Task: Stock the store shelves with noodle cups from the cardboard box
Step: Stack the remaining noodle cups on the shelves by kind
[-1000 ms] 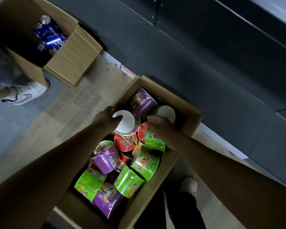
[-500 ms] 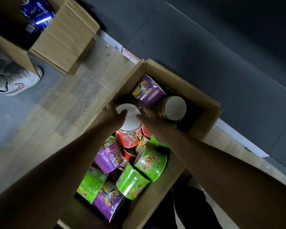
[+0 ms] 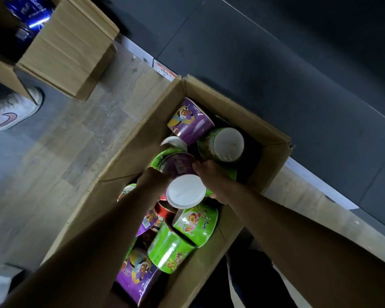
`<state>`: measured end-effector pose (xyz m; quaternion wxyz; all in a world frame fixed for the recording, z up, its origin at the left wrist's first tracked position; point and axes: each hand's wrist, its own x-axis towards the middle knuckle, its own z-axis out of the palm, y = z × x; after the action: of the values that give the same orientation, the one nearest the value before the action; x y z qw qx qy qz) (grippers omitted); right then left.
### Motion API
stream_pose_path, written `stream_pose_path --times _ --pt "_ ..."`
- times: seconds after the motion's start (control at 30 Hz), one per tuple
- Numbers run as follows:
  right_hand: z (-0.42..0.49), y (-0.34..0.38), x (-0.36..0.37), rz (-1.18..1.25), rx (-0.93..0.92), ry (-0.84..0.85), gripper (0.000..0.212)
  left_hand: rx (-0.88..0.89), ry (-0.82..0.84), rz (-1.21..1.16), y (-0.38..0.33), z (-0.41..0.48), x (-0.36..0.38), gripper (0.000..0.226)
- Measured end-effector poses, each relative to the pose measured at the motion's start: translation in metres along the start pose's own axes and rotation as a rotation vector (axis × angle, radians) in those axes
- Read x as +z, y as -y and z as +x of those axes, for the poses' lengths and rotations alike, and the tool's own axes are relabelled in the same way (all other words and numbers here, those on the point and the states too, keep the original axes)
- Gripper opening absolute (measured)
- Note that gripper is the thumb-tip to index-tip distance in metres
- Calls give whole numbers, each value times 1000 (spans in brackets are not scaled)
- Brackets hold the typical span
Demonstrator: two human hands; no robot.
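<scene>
Now | left hand point(image 3: 152, 183) + right hand point(image 3: 211, 178) grip one purple cup point(image 3: 185, 191) | over cardboard box point(image 3: 242, 115)

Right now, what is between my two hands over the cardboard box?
A purple noodle cup, its white base toward the camera, fills the gap; your left hand and right hand both grip it. The head view shows this.

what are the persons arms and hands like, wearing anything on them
Both are bare. The left forearm and right forearm show no sleeve up to the picture's edge. The left hand and right hand wear no gloves, and neither wrist shows a watch or band. The light is too dim to rule out a ring.
</scene>
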<state>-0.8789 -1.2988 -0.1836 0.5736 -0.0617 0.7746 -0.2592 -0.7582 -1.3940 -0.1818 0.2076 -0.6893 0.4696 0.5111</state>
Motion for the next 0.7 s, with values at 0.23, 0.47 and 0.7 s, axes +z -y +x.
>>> stream_pose_path --times 0.23,0.47,0.7 --pt "15 -23 2 -228 -13 142 88 50 273 69 10 -2 1 96" --pt "15 -31 -11 -353 30 408 102 142 182 131 23 2 3 58" --pt "5 -27 -20 -546 -231 233 61 396 73 433 20 -12 6 21"
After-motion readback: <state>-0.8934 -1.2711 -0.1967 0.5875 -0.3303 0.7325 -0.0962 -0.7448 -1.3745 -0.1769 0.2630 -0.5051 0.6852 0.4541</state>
